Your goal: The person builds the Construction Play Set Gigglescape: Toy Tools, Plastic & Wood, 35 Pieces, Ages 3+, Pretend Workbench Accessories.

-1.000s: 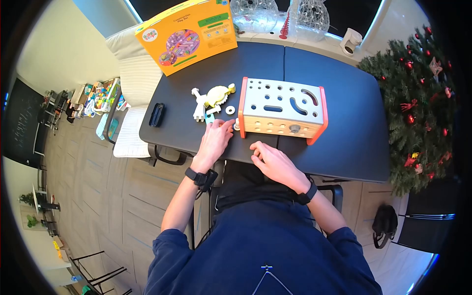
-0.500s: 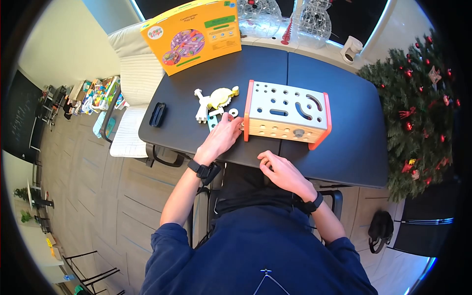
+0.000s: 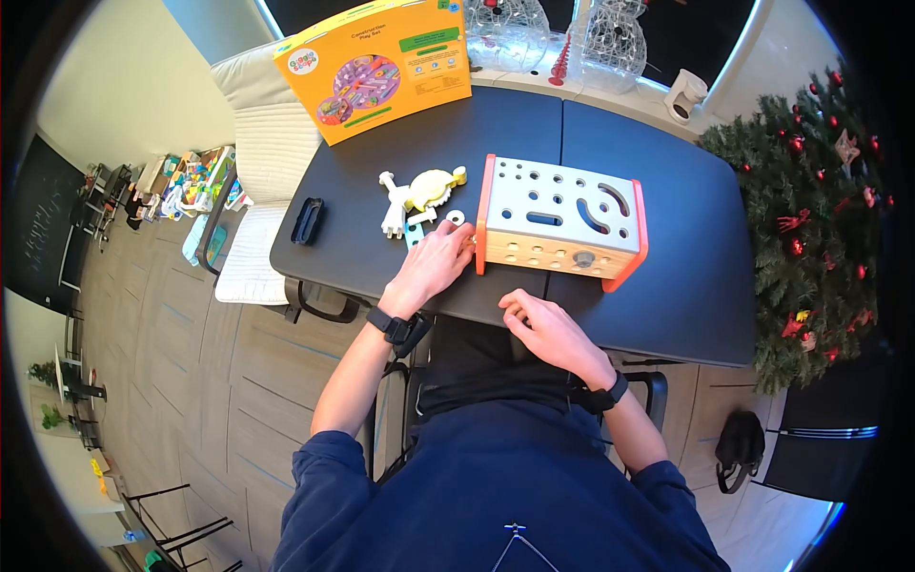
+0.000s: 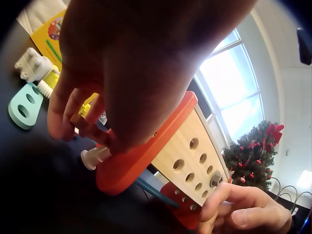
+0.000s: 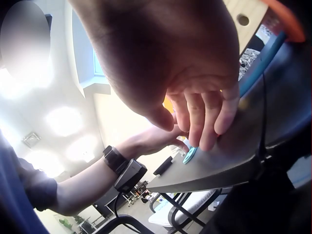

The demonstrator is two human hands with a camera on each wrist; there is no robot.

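My left hand (image 3: pixel 436 259) is at the red end panel (image 4: pixel 146 146) of a wooden toy workbench (image 3: pixel 553 195). In the left wrist view its thumb and index finger close together at the panel, pinching the inner end of a white toy bolt (image 4: pixel 95 158) whose flared head sticks out below them. The other fingers are bent. A teal strip with holes (image 4: pixel 27 106) lies beside that hand, near white and yellow toy pieces (image 3: pixel 419 194) and a white ring (image 3: pixel 457 217). My right hand (image 3: pixel 545 329) hangs loosely curled at the table's front edge, holding nothing.
A grey hex bolt head (image 3: pixel 583 259) shows on the workbench's front. At the back left of the dark table (image 3: pixel 667 286) stands an orange play-set box (image 3: pixel 381 71). A small black tray (image 3: pixel 308 221) lies near the left edge. A decorated tree (image 3: pixel 801 229) borders the right.
The left hand has moved right and slightly up, from beside the white bolt onto the panel's side. The right hand stays loosely curled near the table edge. The view has shifted slightly.
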